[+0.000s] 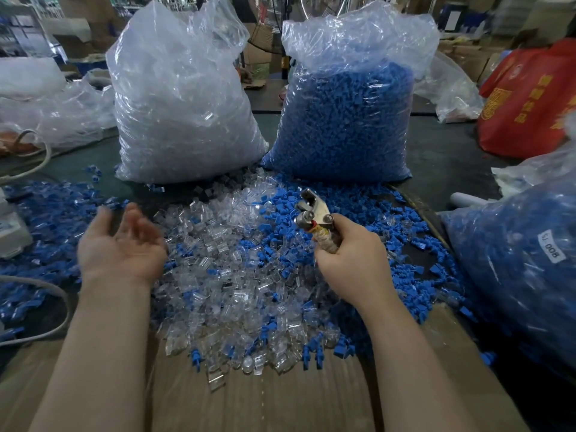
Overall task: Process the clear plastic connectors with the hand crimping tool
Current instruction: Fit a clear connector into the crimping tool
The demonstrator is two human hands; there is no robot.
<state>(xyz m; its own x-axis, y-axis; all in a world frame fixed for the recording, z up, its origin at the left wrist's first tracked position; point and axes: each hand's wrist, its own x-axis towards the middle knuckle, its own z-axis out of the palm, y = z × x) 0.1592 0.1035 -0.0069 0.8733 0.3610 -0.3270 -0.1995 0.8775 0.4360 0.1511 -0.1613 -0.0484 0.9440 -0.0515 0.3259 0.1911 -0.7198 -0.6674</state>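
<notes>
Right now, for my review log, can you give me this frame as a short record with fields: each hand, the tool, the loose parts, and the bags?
left hand: left hand open, palm up, blurred, holding nothing visible
right hand: right hand curled round the crimping tool handle
tool: metal head up, over the pile
loose parts: clear connectors heaped mid-table, mixed with blue pieces
bags: clear-parts bag beside blue-parts bag, both upright behind the pile
surface: cardboard sheet at near edge
</notes>
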